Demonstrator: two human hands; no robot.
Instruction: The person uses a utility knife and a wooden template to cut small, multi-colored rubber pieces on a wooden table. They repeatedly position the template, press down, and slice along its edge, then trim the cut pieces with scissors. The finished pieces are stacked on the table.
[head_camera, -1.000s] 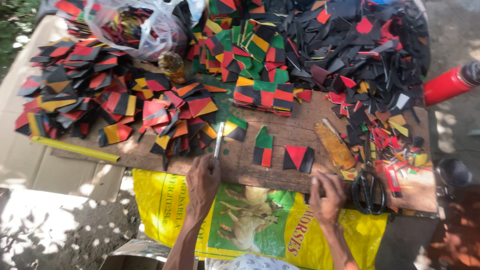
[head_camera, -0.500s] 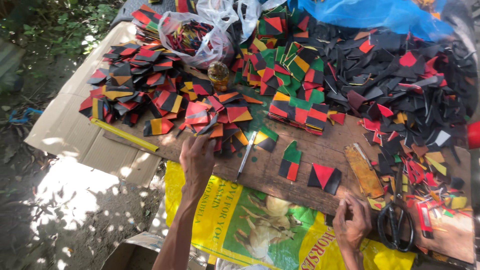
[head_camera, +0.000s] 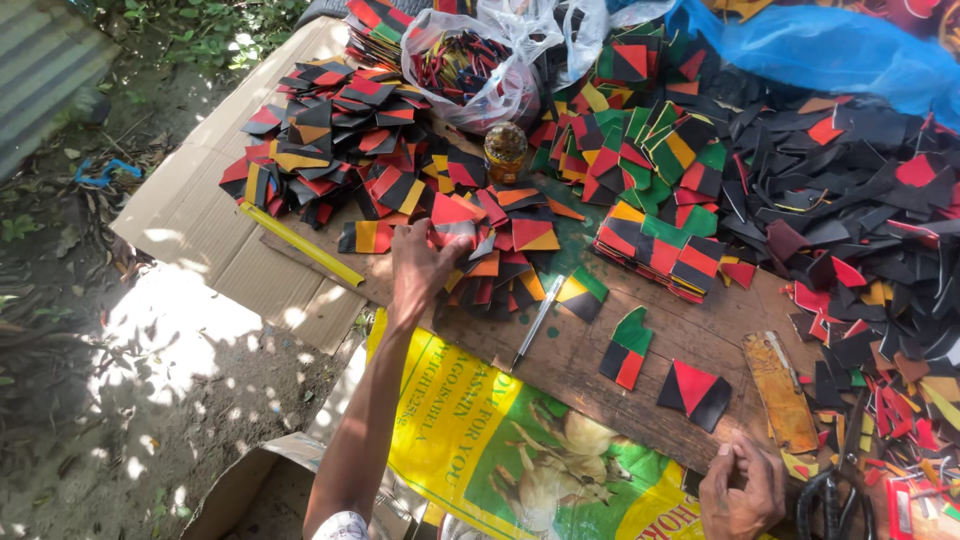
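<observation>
We extend our left hand (head_camera: 420, 268) over the pile of red, black and orange cut pieces (head_camera: 490, 250) at the near edge of the table (head_camera: 590, 350); its fingers curl onto the pieces, though we cannot tell whether they pinch one. Our right hand (head_camera: 742, 490) rests loosely curled at the table's near edge, holding nothing visible. A pen (head_camera: 540, 320) lies just beside the pile. Scissors (head_camera: 838, 490) lie beside the right hand.
</observation>
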